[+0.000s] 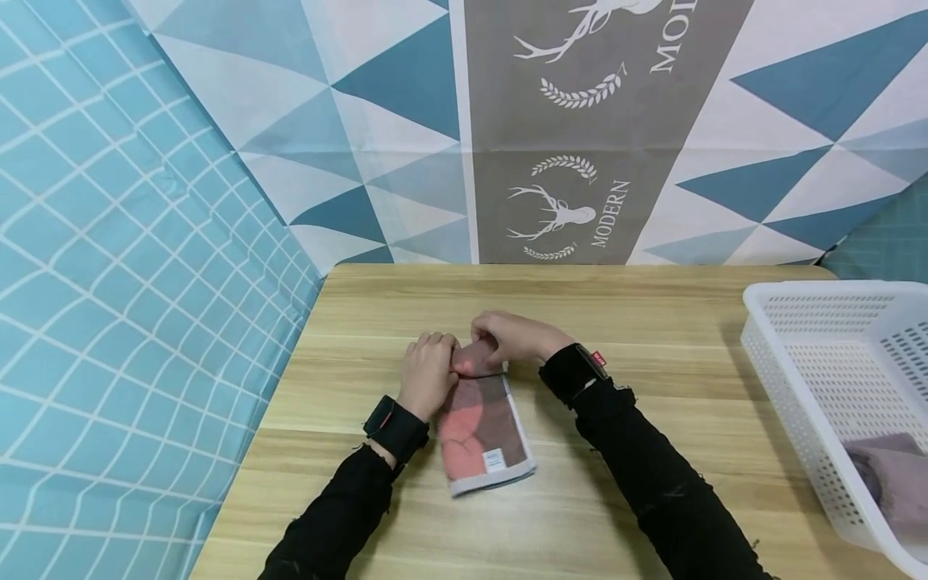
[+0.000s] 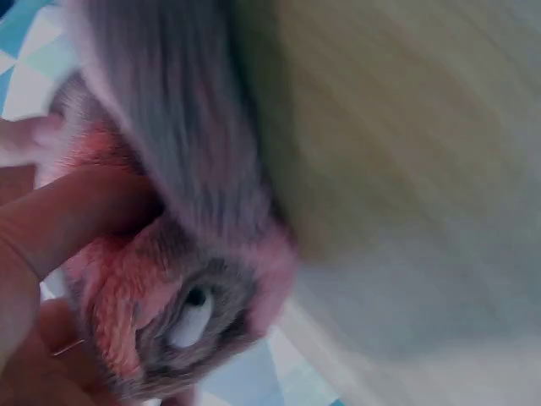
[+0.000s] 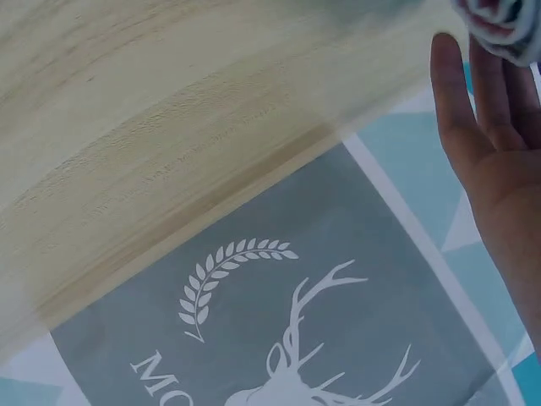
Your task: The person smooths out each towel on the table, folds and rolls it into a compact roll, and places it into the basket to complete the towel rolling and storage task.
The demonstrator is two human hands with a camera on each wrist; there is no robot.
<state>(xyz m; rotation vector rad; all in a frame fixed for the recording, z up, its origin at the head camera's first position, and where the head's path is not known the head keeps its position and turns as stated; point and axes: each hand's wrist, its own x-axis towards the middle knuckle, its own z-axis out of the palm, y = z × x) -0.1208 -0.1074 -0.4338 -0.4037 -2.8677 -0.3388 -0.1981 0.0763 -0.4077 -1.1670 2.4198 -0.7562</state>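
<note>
A small pink and brown towel (image 1: 482, 435) lies on the table, its far end wound into a roll and its near end flat, with a white label and a pale hem. My left hand (image 1: 428, 372) grips the roll's left end. In the left wrist view, the thumb presses into the coiled cloth (image 2: 211, 321), whose spiral end faces the camera. At the roll's right end, my right hand (image 1: 518, 337) holds the cloth between thumb and fingers. The right wrist view catches this hand (image 3: 507, 182) with fingertips at the coiled towel edge (image 3: 507, 30).
On the right of the wooden table (image 1: 638, 483) stands a white perforated basket (image 1: 790, 419) with a folded or rolled mauve cloth (image 1: 892, 483) inside. Patterned sheets (image 1: 551, 121) rise behind the table's far edge, and a blue checked sheet (image 1: 130, 282) hangs along its left.
</note>
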